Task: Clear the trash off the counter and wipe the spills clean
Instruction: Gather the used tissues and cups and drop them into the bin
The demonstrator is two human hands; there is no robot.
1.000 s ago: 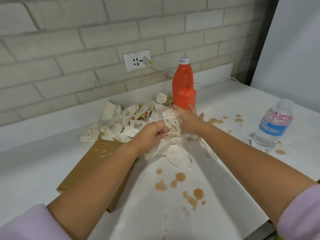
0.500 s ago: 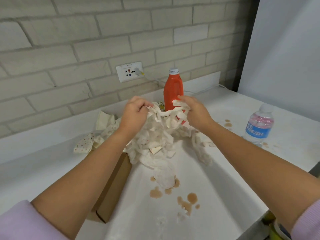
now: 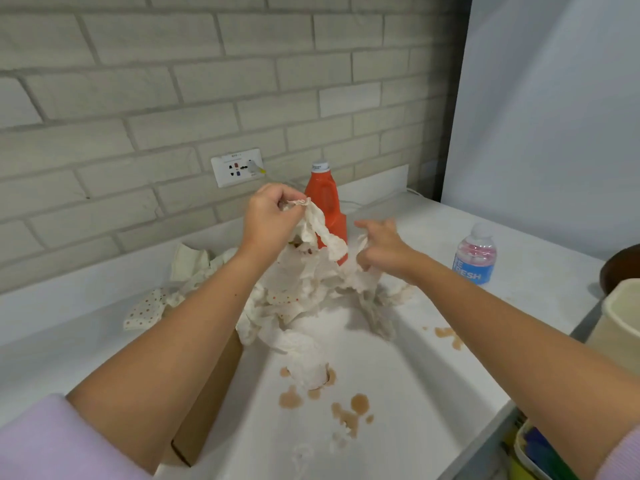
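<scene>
A big bundle of crumpled white tissue trash point(image 3: 304, 282) hangs above the white counter point(image 3: 398, 358), its lower end trailing onto brown spills point(image 3: 349, 407). My left hand point(image 3: 270, 220) grips the top of the bundle and holds it raised. My right hand point(image 3: 381, 247) is blurred, fingers curled into the bundle's right side. More brown spill spots point(image 3: 448, 336) lie to the right. Further crumpled paper and a dotted napkin point(image 3: 145, 308) remain on the counter behind my left forearm.
An orange bottle point(image 3: 325, 206) stands behind the bundle by the brick wall. A water bottle point(image 3: 474, 254) stands at the right. A brown cardboard box point(image 3: 204, 403) lies under my left forearm. A cream bin point(image 3: 623, 317) sits past the counter's right edge.
Both hands gathered the tissue pile and lifted it off the counter. The left hand has risen higher, and the right hand has shifted lower on the bundle's side.
</scene>
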